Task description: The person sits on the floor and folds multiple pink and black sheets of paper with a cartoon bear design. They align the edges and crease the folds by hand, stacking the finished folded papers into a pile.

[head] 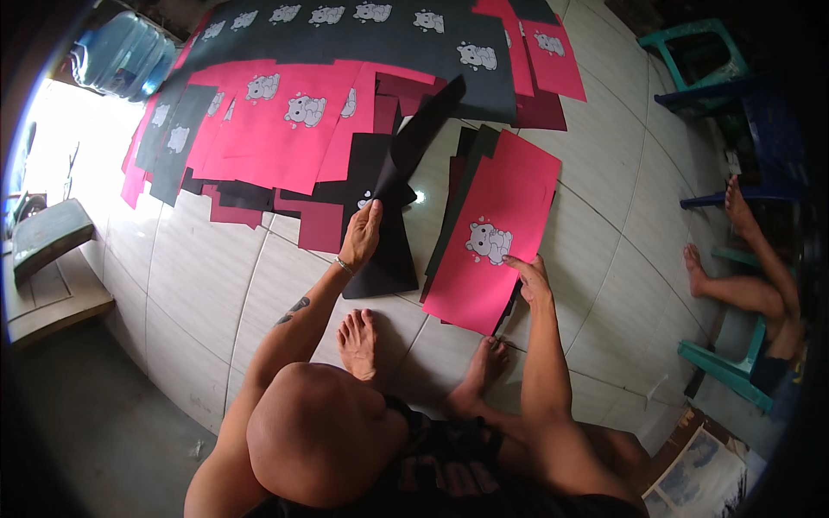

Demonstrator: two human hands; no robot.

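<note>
My left hand grips a black sheet that bends upward, its far end raised off the floor. Part of a white printed figure shows beside the thumb, and more black sheet lies below the hand. My right hand holds the near right edge of a pink sheet, thumb on top and fingers hidden beneath. A printed cartoon bear with small hearts is on that sheet. Under it, edges of dark grey and maroon sheets stick out as a loose stack.
Overlapping pink sheets and dark grey sheets with the same print cover the tiled floor ahead. A water jug stands upper left. At right are green stools and another person's legs.
</note>
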